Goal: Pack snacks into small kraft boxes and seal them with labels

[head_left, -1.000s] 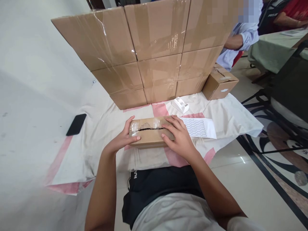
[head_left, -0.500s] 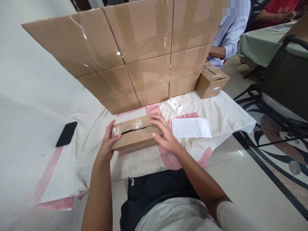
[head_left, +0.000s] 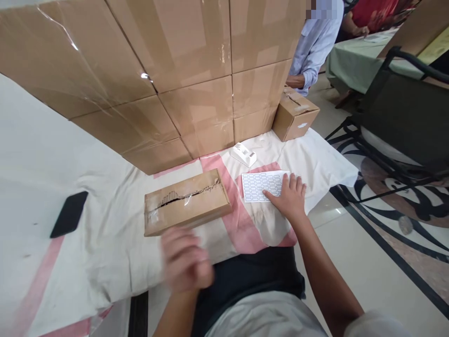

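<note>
My right hand lies with its fingers spread over the right part of a white sheet of printed labels. Nearer to me, my left hand is in the air in front of a taped cardboard box, apart from it. Motion smears the left fingers; they look curled, and whether they hold anything does not show. The box rests on the cloth, with a ragged slit and clear tape along its top. Behind the sheet stands a white tape dispenser.
A tall wall of taped cardboard panels rises at the back. A smaller carton stands at its right end, near a person in a light blue shirt. A black phone lies at the left. A dark chair stands to the right.
Both hands have let go of the cardboard box. My right hand has moved right onto the label sheet, and my left hand has drawn back toward me. The view has shifted.
</note>
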A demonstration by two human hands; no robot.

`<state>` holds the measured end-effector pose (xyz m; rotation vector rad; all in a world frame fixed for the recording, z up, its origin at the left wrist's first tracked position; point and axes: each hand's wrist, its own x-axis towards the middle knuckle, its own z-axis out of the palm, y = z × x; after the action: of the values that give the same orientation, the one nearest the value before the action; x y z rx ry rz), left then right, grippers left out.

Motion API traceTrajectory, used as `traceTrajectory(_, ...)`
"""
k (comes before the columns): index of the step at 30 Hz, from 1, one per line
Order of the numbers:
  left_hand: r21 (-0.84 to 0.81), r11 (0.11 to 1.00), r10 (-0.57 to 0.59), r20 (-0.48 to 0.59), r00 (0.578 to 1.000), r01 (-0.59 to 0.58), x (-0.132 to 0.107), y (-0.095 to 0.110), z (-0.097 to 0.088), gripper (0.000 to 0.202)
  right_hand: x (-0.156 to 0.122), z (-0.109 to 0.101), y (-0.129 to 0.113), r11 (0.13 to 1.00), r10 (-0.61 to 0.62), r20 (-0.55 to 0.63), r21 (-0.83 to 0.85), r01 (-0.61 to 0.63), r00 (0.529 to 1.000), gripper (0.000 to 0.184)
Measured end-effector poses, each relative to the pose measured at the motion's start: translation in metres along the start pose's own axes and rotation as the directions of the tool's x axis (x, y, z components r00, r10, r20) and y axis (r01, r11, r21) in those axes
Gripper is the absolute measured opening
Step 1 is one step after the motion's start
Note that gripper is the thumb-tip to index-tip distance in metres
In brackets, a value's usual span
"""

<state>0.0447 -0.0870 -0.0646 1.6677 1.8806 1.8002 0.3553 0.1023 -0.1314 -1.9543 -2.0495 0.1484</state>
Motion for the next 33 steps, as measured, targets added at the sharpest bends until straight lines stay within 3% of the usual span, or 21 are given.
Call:
traceTrajectory(4, -0.053, 0.982, 0.188, 0.197, 0.962, -0.181, 0.001, 0.031, 0.097, 0.021, -0.002, 0.004, -0.003, 0.982, -0.021, -0.093, 0.186, 0.038, 0.995, 0.085)
traceTrajectory(7, -0.154, 0.927, 0.373, 0.332, 0.866, -0.341, 0.007, 0.045, 0.163, 0.016, -0.003, -0.003, -0.001, 0.918, -0.025, -0.081, 0.392, 0.055, 0.996, 0.069)
traceTrajectory(9, -0.218, 0.881, 0.471, 0.345, 0.812, -0.419, 0.015, 0.045, 0.194, 0.016, -0.002, -0.012, 0.000, 0.851, -0.076, -0.067, 0.515, 0.100, 0.995, 0.064)
traceTrajectory(11, -0.216, 0.891, 0.450, 0.310, 0.838, -0.399, 0.025, 0.038, 0.212, 0.020, 0.003, -0.025, -0.001, 0.779, -0.174, -0.065, 0.601, 0.177, 0.983, 0.063)
traceTrajectory(15, -0.165, 0.931, 0.356, 0.222, 0.908, -0.325, 0.035, 0.015, 0.225, 0.041, 0.027, -0.061, -0.012, 0.700, -0.444, 0.016, 0.630, 0.336, 0.896, 0.054)
traceTrajectory(19, -0.052, 0.954, 0.300, 0.127, 0.945, -0.296, 0.029, 0.003, 0.223, 0.054, 0.057, -0.099, -0.036, 0.663, -0.672, 0.210, 0.598, 0.451, 0.710, 0.036)
traceTrajectory(23, 0.017, 0.975, 0.219, 0.045, 0.975, -0.220, 0.025, 0.003, 0.220, 0.054, 0.078, -0.114, -0.051, 0.597, -0.775, 0.308, 0.643, 0.480, 0.552, 0.023)
traceTrajectory(26, 0.008, 0.993, 0.119, 0.025, 0.993, -0.120, 0.026, 0.001, 0.221, 0.056, 0.089, -0.115, -0.051, 0.567, -0.798, 0.323, 0.689, 0.451, 0.509, 0.019)
traceTrajectory(33, -0.044, 0.998, 0.050, 0.032, 0.998, -0.048, 0.026, -0.007, 0.226, 0.062, 0.111, -0.117, -0.063, 0.572, -0.798, 0.334, 0.681, 0.458, 0.501, 0.020)
